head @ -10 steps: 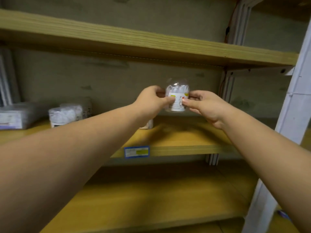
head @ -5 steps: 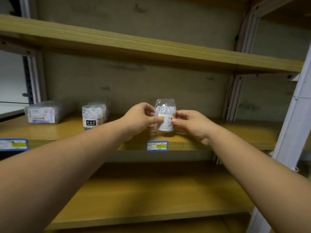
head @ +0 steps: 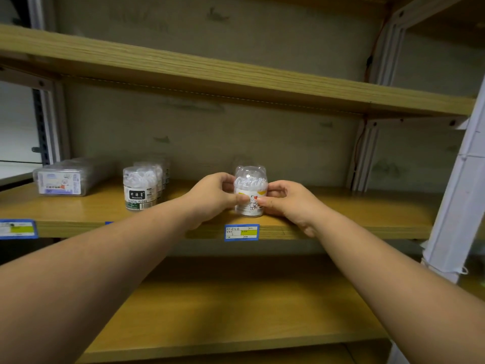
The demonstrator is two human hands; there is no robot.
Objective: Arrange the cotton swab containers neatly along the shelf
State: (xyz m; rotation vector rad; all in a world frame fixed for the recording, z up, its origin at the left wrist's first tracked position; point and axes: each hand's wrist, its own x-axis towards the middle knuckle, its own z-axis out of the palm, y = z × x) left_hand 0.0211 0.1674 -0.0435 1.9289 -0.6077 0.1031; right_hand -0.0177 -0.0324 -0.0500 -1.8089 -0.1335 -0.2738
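container [head: 249, 191] upright on shelf [head: 367, 214], clasped between both hands: left [head: 214, 197], right [head: 290, 203].

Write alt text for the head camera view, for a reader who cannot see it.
Both hands, left hand and right hand, hold a clear cotton swab container upright at the front edge of a wooden shelf, above a blue price tag. Dental floss jars and flat boxes stand further left.

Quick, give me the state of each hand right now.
Left hand: closed on the cotton swab container, gripping its left side.
Right hand: closed on the same container, gripping its right side.
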